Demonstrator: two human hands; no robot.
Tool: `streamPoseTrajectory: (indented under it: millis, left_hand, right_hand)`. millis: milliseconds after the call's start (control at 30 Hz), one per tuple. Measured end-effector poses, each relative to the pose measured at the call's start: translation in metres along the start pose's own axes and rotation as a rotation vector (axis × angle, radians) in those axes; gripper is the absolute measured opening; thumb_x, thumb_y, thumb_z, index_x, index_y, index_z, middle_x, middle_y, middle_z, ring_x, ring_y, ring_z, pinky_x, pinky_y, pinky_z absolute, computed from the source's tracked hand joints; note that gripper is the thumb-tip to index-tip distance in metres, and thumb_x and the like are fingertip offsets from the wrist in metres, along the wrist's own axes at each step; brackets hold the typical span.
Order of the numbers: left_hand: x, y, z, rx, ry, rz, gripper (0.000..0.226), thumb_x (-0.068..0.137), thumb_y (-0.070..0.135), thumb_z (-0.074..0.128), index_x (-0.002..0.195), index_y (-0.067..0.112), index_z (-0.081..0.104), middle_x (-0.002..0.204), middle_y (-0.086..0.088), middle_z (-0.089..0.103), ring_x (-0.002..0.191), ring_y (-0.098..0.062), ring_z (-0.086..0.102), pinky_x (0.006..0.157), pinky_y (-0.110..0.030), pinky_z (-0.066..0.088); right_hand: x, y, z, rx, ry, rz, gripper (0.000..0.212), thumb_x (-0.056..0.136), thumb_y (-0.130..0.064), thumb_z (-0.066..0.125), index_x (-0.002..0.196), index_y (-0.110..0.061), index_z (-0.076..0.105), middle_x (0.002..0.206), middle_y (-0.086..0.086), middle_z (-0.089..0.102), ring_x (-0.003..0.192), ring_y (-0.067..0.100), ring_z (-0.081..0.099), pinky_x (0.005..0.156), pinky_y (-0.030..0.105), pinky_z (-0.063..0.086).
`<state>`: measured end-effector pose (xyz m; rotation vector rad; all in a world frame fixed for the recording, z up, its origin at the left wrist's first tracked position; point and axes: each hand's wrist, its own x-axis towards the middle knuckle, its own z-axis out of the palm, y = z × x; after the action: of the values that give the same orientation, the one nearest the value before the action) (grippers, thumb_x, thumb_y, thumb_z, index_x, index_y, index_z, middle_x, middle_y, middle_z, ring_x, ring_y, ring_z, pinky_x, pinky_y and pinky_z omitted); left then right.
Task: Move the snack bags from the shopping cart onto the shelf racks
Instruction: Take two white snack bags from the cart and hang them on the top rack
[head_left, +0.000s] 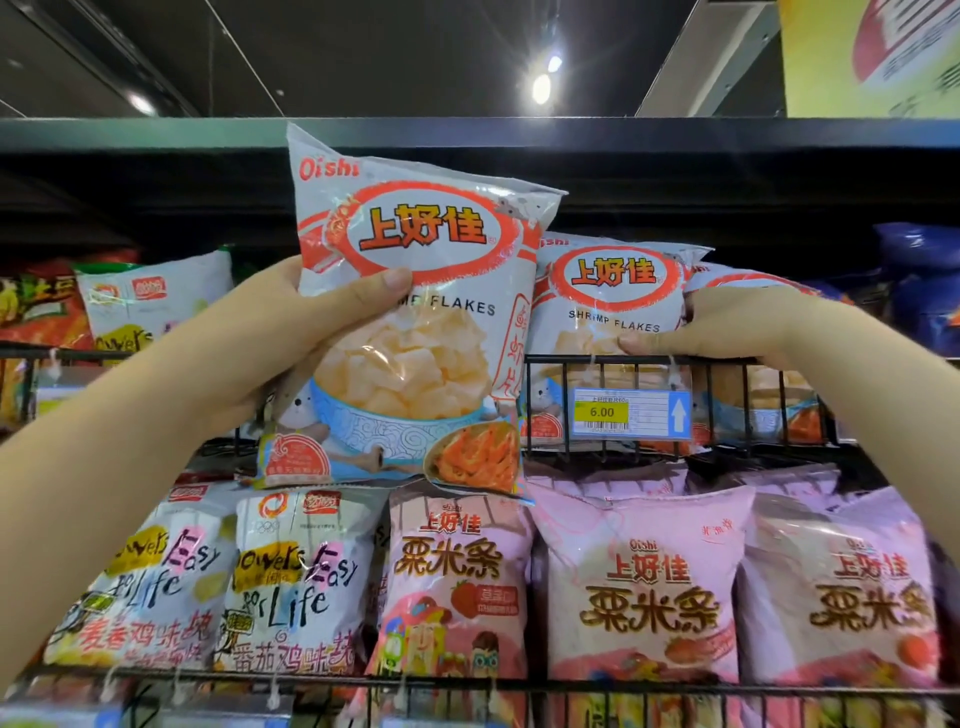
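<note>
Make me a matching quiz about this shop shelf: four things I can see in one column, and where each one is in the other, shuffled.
Things
1. held Oishi shrimp flakes bag
2. price tag
3. pink Oishi bags
4. right hand

Places
A. in the lower rack
B. in the left hand
C. on the front of the upper wire rack
D. gripping the shelved shrimp flakes bags

Pairs: 1-B, 2-C, 3-A, 4-D

A dark ceiling (363, 47) crossed by a pale beam (711, 57) carries bright spotlights (541, 88) and a dimmer lamp (141, 104) at the left, a yellow and red hanging sign (878, 57) fills the upper right corner, and a dark shelf board (156, 132) spans the full width beneath them.
</note>
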<state>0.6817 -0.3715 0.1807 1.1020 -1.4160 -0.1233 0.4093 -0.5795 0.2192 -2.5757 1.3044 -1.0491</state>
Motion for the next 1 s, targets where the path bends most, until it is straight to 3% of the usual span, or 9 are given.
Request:
streamPoseTrajectory:
  millis: [200, 333, 400, 533, 667, 767, 867, 933, 1000]
  left_hand:
    - [0.004, 0.008, 0.012, 0.000, -0.023, 0.016, 0.030, 0.083, 0.039, 0.072, 0.111, 0.028, 0.071, 0.103, 0.004, 0.081, 0.092, -0.017, 0.078, 0.070, -0.024, 0.063]
    - [0.013, 0.017, 0.018, -0.005, -0.026, 0.064, 0.022, 0.086, 0.038, 0.071, 0.107, 0.029, 0.072, 0.101, 0.005, 0.081, 0.090, -0.015, 0.079, 0.069, -0.023, 0.062]
    - [0.019, 0.025, 0.019, -0.002, -0.030, 0.092, 0.025, 0.086, 0.038, 0.071, 0.109, 0.029, 0.072, 0.104, 0.005, 0.080, 0.093, -0.016, 0.078, 0.072, -0.024, 0.063]
    - [0.032, 0.041, 0.018, 0.048, -0.015, 0.208, 0.037, 0.090, 0.041, 0.071, 0.124, 0.026, 0.069, 0.115, 0.004, 0.078, 0.105, -0.020, 0.076, 0.094, -0.042, 0.061]
    - [0.044, 0.052, 0.014, 0.070, 0.062, 0.321, 0.040, 0.083, 0.047, 0.077, 0.119, 0.030, 0.070, 0.115, 0.005, 0.078, 0.109, -0.029, 0.074, 0.101, -0.061, 0.053]
    - [0.054, 0.046, 0.007, 0.096, 0.137, 0.386, 0.059, 0.080, 0.046, 0.082, 0.131, 0.023, 0.063, 0.120, 0.004, 0.076, 0.109, -0.018, 0.074, 0.097, -0.048, 0.059]
    - [0.054, 0.031, 0.002, 0.196, 0.128, 0.329, 0.081, 0.084, 0.048, 0.073, 0.152, 0.023, 0.035, 0.130, 0.016, 0.065, 0.102, 0.012, 0.067, 0.079, -0.007, 0.053]
    - [0.051, 0.021, -0.004, 0.336, 0.029, 0.240, 0.086, 0.089, 0.060, 0.061, 0.158, 0.033, 0.017, 0.128, 0.028, 0.056, 0.092, 0.023, 0.062, 0.068, 0.001, 0.047]
    - [0.050, 0.014, -0.013, 0.381, -0.043, 0.178, 0.082, 0.094, 0.055, 0.061, 0.158, 0.043, 0.010, 0.126, 0.035, 0.051, 0.090, 0.027, 0.060, 0.065, 0.002, 0.046]
  right_hand:
    - [-0.006, 0.003, 0.002, -0.076, 0.160, 0.013, 0.084, 0.070, -0.083, 0.061, 0.133, -0.028, 0.059, 0.123, -0.002, 0.070, 0.102, 0.019, 0.063, 0.088, 0.038, 0.052]
    - [-0.017, -0.004, -0.004, -0.088, 0.396, -0.020, 0.081, 0.082, -0.069, 0.068, 0.138, -0.013, 0.051, 0.128, 0.008, 0.064, 0.096, 0.020, 0.056, 0.073, 0.030, 0.046]
    - [-0.026, -0.017, -0.006, -0.027, 0.487, -0.147, 0.071, 0.091, -0.061, 0.063, 0.141, -0.012, 0.051, 0.133, 0.009, 0.062, 0.103, 0.019, 0.056, 0.080, 0.029, 0.042]
    - [-0.035, -0.055, -0.013, 0.246, 0.336, -0.364, 0.076, 0.091, -0.075, 0.045, 0.147, -0.024, 0.046, 0.134, -0.011, 0.062, 0.113, 0.006, 0.060, 0.087, 0.025, 0.047]
    - [-0.030, -0.090, -0.008, 0.430, 0.224, -0.474, 0.064, 0.086, -0.074, 0.057, 0.135, -0.035, 0.047, 0.110, -0.025, 0.064, 0.096, -0.009, 0.063, 0.082, 0.019, 0.051]
    - [-0.016, -0.104, 0.001, 0.542, 0.249, -0.501, 0.061, 0.085, -0.067, 0.066, 0.132, -0.032, 0.049, 0.113, -0.020, 0.068, 0.100, -0.004, 0.066, 0.087, 0.024, 0.054]
    - [-0.006, -0.109, 0.016, 0.561, 0.290, -0.493, 0.058, 0.086, -0.060, 0.071, 0.131, -0.030, 0.049, 0.112, -0.020, 0.066, 0.099, -0.007, 0.062, 0.073, 0.012, 0.048]
    - [-0.001, -0.108, 0.029, 0.596, 0.290, -0.477, 0.056, 0.087, -0.057, 0.071, 0.130, -0.028, 0.050, 0.110, -0.021, 0.066, 0.094, -0.010, 0.062, 0.062, 0.005, 0.047]
    - [0.003, -0.108, 0.039, 0.661, 0.251, -0.450, 0.052, 0.090, -0.053, 0.071, 0.130, -0.028, 0.049, 0.110, -0.021, 0.066, 0.092, -0.011, 0.062, 0.059, 0.002, 0.047]
